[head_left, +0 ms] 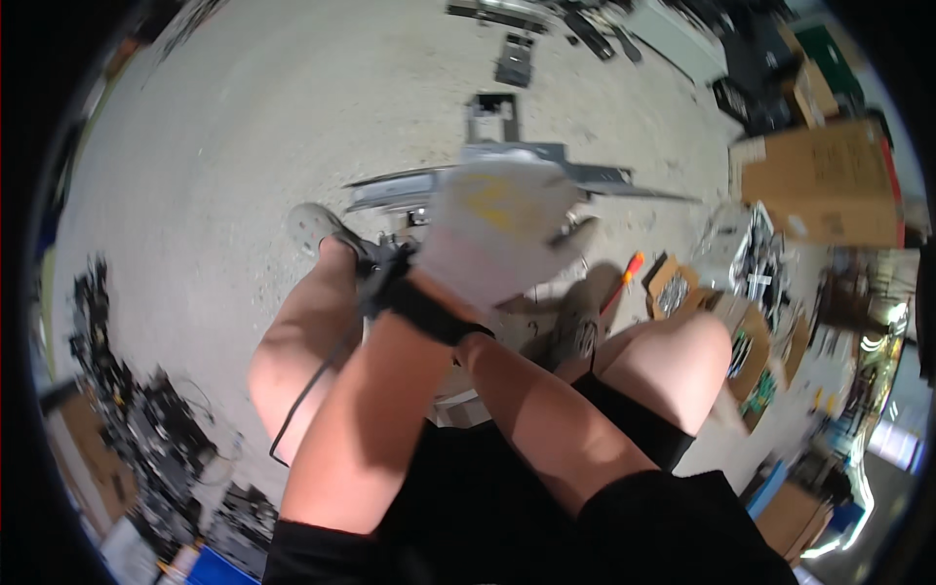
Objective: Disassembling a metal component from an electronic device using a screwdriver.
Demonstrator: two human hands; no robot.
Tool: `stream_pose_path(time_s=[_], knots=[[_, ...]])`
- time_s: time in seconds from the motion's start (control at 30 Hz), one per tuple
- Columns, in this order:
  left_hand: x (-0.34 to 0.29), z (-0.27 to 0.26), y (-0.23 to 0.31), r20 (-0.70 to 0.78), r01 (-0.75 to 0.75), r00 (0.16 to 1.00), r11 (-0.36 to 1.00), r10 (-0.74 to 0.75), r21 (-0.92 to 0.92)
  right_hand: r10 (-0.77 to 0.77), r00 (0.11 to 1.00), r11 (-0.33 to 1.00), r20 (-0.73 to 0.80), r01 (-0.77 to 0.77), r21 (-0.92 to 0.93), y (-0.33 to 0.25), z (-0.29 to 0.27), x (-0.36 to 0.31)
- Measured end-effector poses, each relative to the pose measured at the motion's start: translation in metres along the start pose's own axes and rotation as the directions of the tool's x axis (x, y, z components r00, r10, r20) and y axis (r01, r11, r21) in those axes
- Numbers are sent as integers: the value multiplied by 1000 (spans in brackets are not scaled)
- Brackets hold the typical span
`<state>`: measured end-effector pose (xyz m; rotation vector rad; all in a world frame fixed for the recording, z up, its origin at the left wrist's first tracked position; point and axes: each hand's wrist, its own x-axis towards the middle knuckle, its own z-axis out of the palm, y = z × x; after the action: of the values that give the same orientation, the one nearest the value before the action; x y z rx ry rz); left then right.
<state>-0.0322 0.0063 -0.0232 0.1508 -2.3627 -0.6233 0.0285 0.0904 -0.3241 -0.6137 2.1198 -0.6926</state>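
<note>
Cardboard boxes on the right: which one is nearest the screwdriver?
The small open box with silvery pieces inside, just right of the screwdriver. The others, including the big box, lie farther right.

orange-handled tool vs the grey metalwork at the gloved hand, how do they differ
Colour: the orange-handled tool stands out brightly; the grey metalwork is muted. Size: the tool looks shorter than the metalwork. Pose: the tool slants, while the metalwork stretches crosswise. State: the tool's handle shows uncovered; the gloved left hand hides part of the metalwork.
</note>
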Motion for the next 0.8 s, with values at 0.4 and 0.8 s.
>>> stream_pose_path(time_s=[0.4,0.8], knots=[[4,15,15,123,-51,992,926,5,374,51,849,962,-526,100,255,20,134,58],[9,23,19,68,121,980,837,-185,533,359,927,300,105,-221,928,-35,54,25]])
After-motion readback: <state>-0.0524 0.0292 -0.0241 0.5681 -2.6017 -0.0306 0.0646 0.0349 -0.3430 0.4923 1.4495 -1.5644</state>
